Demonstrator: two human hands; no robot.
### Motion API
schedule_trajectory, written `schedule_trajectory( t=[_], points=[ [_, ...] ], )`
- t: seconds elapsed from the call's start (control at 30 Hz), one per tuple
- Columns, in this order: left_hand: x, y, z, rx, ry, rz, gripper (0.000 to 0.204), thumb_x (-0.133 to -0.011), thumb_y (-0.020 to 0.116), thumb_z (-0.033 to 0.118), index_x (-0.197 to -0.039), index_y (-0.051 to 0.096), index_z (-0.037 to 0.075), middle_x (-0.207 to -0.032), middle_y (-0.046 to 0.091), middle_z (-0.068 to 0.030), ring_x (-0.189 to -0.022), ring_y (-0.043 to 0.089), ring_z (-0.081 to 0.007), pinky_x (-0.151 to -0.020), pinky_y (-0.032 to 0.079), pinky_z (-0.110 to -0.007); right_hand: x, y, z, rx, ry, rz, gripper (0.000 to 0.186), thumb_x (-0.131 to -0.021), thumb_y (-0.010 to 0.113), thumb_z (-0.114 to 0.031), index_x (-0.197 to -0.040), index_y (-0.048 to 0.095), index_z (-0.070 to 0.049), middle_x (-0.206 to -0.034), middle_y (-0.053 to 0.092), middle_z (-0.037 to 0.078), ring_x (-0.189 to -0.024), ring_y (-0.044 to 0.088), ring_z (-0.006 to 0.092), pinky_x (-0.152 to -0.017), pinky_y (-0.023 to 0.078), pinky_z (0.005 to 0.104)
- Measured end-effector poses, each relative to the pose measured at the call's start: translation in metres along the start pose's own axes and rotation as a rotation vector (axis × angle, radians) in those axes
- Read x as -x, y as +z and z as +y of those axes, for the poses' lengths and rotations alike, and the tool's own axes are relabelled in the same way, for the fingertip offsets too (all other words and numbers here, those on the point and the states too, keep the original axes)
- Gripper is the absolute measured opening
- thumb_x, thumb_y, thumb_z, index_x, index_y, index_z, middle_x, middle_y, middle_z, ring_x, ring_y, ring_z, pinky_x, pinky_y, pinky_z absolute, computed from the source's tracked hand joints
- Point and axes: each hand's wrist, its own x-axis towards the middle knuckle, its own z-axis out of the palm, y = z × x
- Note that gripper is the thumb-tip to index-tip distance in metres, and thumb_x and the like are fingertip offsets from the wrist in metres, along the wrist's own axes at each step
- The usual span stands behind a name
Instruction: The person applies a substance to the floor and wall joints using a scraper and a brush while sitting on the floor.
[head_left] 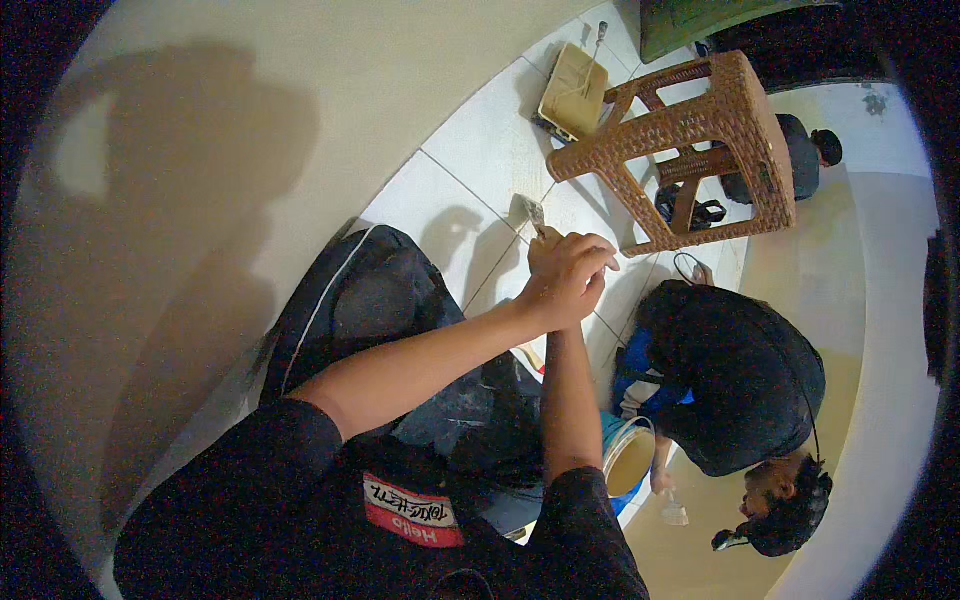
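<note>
My left hand [572,272] crosses over my right wrist, its fingers bent around the far side. My right hand [545,245] is mostly hidden beneath it, closed on the handle of a flat, grey-ended hand tool [530,210]. Whether that tool is a scraper or a paintbrush cannot be made out. Its end points away from me, above the white tiled floor [470,170]. Beside my right forearm stands a blue bucket [630,460] with a pale rim and beige inside.
A brown woven stool [700,150] lies tipped ahead, near a beige paint tray [575,92]. On the right a person in black [735,375] crouches by the wall with a paintbrush [675,510]. Another person [795,155] is beyond the stool. A beige wall [330,90] borders the left.
</note>
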Motion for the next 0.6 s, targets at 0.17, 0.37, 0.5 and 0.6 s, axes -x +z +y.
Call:
schedule_trajectory(
  t=[0.17, 0.37, 0.5, 0.6],
  points=[
    [0.004, 0.001, -0.002, -0.023, -0.041, -0.004, 0.018, -0.074, 0.06, 0.004, -0.088, 0.065, 0.013, -0.1, 0.065, -0.0024, -0.091, 0.061, -0.0245, -0.077, 0.044, -0.042, 0.007, 0.0, -0.036, 0.015, -0.032, -0.059, 0.015, -0.076, 0.055, -0.01, -0.079, 0.066, -0.001, -0.068, 0.064, 0.024, -0.057, 0.064, 0.0365, -0.056, 0.051, 0.0468],
    [0.004, -0.003, 0.004, 0.021, -0.101, -0.124, 0.02, -0.075, 0.058, 0.002, -0.091, 0.064, 0.012, -0.101, 0.063, -0.0028, -0.096, 0.057, -0.0245, -0.082, 0.04, -0.042, 0.017, -0.006, -0.071, 0.026, -0.018, -0.137, 0.016, -0.076, 0.054, -0.01, -0.082, 0.066, 0.0, -0.069, 0.064, 0.025, -0.058, 0.064, 0.0374, -0.057, 0.052, 0.0469],
    [0.006, 0.006, -0.003, 0.025, -0.075, -0.078, 0.017, -0.077, 0.059, 0.002, -0.089, 0.065, 0.012, -0.105, 0.065, -0.0043, -0.1, 0.059, -0.0247, -0.085, 0.041, -0.041, 0.026, -0.001, -0.063, 0.072, -0.048, -0.181, 0.02, -0.076, 0.054, -0.011, -0.087, 0.068, -0.001, -0.07, 0.065, 0.025, -0.058, 0.065, 0.0377, -0.058, 0.053, 0.047],
    [0.006, 0.003, -0.011, 0.023, -0.092, -0.084, 0.019, -0.078, 0.059, 0.002, -0.092, 0.064, 0.013, -0.105, 0.065, -0.0037, -0.1, 0.058, -0.025, -0.086, 0.041, -0.041, 0.026, -0.004, -0.077, 0.048, 0.009, -0.198, 0.017, -0.076, 0.055, -0.011, -0.083, 0.067, -0.002, -0.067, 0.064, 0.022, -0.057, 0.064, 0.0361, -0.056, 0.052, 0.0451]
  ],
)
